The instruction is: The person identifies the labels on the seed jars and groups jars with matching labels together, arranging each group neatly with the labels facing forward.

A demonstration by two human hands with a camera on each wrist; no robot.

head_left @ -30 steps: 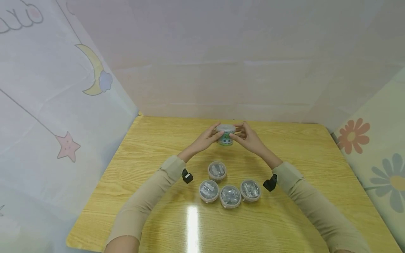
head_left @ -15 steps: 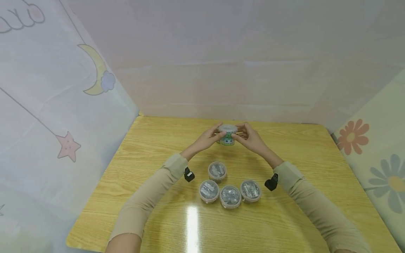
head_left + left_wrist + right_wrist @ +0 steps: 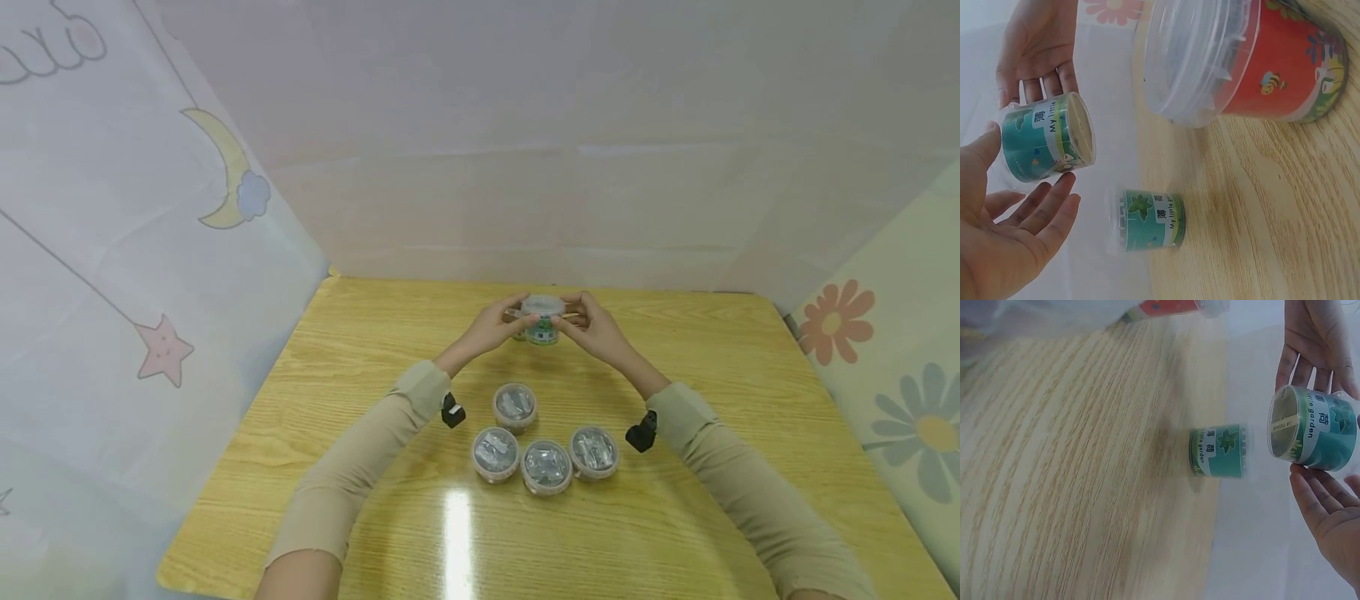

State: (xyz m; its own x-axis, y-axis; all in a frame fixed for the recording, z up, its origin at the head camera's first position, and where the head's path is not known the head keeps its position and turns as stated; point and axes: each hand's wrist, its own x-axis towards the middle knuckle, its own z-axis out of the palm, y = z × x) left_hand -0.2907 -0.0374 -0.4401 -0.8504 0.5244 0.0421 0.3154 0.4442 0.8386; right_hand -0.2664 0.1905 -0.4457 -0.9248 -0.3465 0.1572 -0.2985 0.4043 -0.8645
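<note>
Head view: we record both hands raised over the far part of the wooden table [image 3: 360,333], sharing one clear plastic cup [image 3: 543,332] between them. The left hand [image 3: 487,329] holds it from the left and the right hand [image 3: 597,335] from the right. Thumbs lie on the side nearest the wearer and the other fingers reach round behind. We put each grip at about the width of the cup, thumb and fingers parted just enough to hold it. In both wrist views we see fingertips on its wall, and the cup clear of the tabletop, tilted so that its base shows.

Labels: the cup carries a teal label with a leaf picture. We read "little garden" and the characters 薄荷 from the right wrist view, "My little" from the left. A pale strip shows at its base; we cannot make out its small print. A second teal cup [image 3: 1152,220] stands upright on the table, near the held one, with the same leaf, 薄荷 and "My little". Closest to the left wrist camera we note a red-labelled cup [image 3: 1282,69] with a bee and plants printed on it; we find no legible words there.

Nearer the wearer, we count four lidded tubs [image 3: 547,465] in a loose cluster, grey contents under clear lids.
</note>
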